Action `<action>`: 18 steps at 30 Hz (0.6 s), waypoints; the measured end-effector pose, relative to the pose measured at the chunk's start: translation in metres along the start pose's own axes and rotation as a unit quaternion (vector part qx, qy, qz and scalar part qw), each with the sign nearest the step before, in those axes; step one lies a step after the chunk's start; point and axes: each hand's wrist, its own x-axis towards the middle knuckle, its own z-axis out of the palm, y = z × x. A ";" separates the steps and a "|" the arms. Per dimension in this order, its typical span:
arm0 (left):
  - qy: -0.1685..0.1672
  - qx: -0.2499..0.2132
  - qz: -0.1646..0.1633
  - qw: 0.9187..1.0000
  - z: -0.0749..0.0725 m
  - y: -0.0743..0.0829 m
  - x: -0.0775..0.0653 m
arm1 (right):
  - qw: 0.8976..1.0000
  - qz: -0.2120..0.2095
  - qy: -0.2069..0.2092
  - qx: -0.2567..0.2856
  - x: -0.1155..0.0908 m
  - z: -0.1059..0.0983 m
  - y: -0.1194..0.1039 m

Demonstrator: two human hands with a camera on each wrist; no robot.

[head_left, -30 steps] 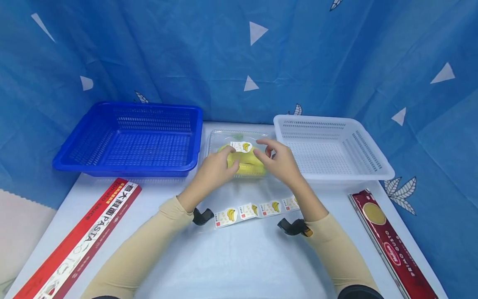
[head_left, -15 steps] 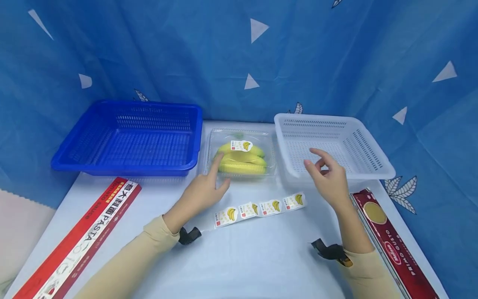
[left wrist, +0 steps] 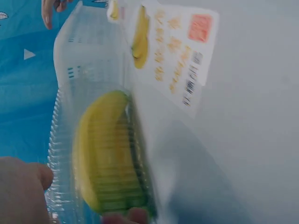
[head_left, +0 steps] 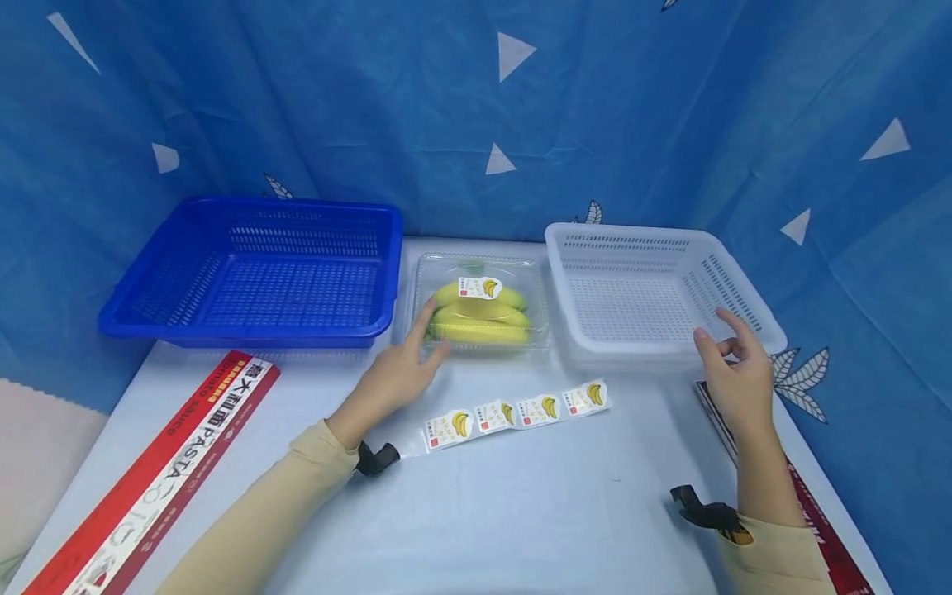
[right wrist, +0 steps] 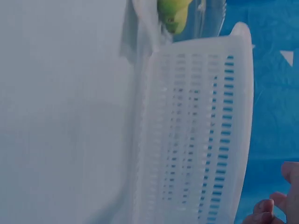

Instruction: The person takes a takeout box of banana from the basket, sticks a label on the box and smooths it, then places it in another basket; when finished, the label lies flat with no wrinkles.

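A clear plastic box (head_left: 539,330) with yellow-green bananas (head_left: 483,318) inside stands between two baskets, a white banana label (head_left: 479,287) on its lid. At its front left corner is my left hand (head_left: 390,376), index finger stretched toward the box's edge and thumb apart, holding nothing. In the left wrist view, fingertips (left wrist: 135,215) show right at the end of the box. Over the front right corner of the white basket (head_left: 617,345) is my right hand (head_left: 740,388), thumb and index finger apart with nothing between them. A strip of banana stickers (head_left: 516,413) lies in front of the box.
A blue basket (head_left: 253,337) stands at the back left. On the left lies a long red-and-white pasta box (head_left: 167,463); on the right a dark red pack (head_left: 825,529) is partly covered by my right arm. A blue curtain (head_left: 446,99) hangs behind the table.
Both hands were over the box a second ago. My left hand has drawn back left to the box's corner; my right has swung right, past the white basket's middle to its right corner.
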 end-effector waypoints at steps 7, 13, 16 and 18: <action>0.061 -0.021 -0.001 0.998 0.002 -0.007 0.008 | 0.997 0.074 -0.020 0.000 0.008 -0.016 0.029; 0.071 -0.043 0.006 0.997 0.006 -0.007 0.013 | 0.991 0.130 -0.042 0.001 0.013 -0.018 0.046; 0.082 -0.056 0.007 0.995 0.008 -0.006 0.015 | 0.988 0.143 -0.049 -0.007 0.016 -0.016 0.052; 0.088 -0.069 0.005 0.994 0.009 -0.005 0.016 | 0.988 0.148 -0.054 -0.010 0.018 -0.016 0.055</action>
